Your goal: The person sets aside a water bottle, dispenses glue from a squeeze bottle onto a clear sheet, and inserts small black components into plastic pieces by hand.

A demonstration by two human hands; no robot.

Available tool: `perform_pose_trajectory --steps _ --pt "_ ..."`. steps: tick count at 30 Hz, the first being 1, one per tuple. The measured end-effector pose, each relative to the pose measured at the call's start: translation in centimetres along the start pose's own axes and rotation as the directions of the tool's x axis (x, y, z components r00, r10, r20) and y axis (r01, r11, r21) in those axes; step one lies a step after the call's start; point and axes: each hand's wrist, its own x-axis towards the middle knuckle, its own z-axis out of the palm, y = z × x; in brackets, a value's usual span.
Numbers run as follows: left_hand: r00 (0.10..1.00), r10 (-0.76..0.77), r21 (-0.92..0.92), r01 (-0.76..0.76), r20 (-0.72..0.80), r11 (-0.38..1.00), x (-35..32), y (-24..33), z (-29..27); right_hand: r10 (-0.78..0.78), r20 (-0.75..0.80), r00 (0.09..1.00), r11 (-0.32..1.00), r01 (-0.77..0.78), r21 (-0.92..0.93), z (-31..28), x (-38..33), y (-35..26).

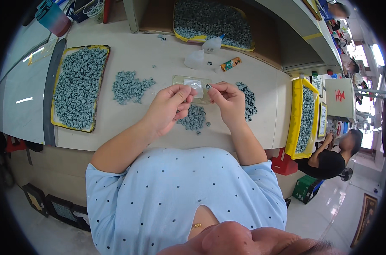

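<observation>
My left hand (pixel 169 104) is closed in a pinch above the middle of the table; what its fingertips hold, if anything, is too small to make out. Close beside it, my right hand (pixel 230 102) pinches a small dark, shiny piece (pixel 208 86) between thumb and forefinger. Under the fingertips lies a yellowish flat block (pixel 179 79) with a small white sheet (pixel 196 85) on top. Small grey-green pieces form a pile (pixel 193 118) just below the block. A wider pile (pixel 132 88) spreads to the left, and a darker pile (pixel 247 102) sits beside my right wrist.
Yellow-rimmed trays of similar pieces stand at left (pixel 74 127), at the back (pixel 195 40) under a shelf, and at right (pixel 292 127). Two translucent squeeze bottles (pixel 194 60) and an orange-green tube (pixel 231 63) stand beyond my hands. Another person (pixel 327 163) sits at far right.
</observation>
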Motion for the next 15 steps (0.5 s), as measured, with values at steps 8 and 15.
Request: perform_pose_trajectory --steps 8,15 --pt "0.987 -0.146 0.094 0.140 0.066 0.986 0.4 -1.0 0.1 0.104 0.038 0.994 0.982 -0.108 0.154 -1.1 -0.1 0.7" --pt "0.989 -0.132 0.112 0.124 0.066 0.986 -0.2 -1.1 1.3 -0.104 0.058 0.993 0.992 0.108 -0.063 -0.7 -1.0 0.8"
